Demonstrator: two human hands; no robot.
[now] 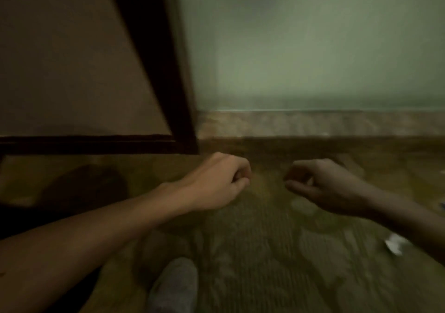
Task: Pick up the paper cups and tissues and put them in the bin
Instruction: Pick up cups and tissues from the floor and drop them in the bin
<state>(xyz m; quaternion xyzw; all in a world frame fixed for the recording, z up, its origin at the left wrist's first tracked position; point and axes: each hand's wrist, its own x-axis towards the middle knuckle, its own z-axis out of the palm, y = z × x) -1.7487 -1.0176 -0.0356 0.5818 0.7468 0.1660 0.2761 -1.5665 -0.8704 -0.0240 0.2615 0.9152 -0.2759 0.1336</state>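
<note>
Left grip [216,181]: bare.
Right grip [323,183]: bare.
Forearms [96,230]: bare to the frame edge.
Foot [175,286]: grey sock, detail blurred.
</note>
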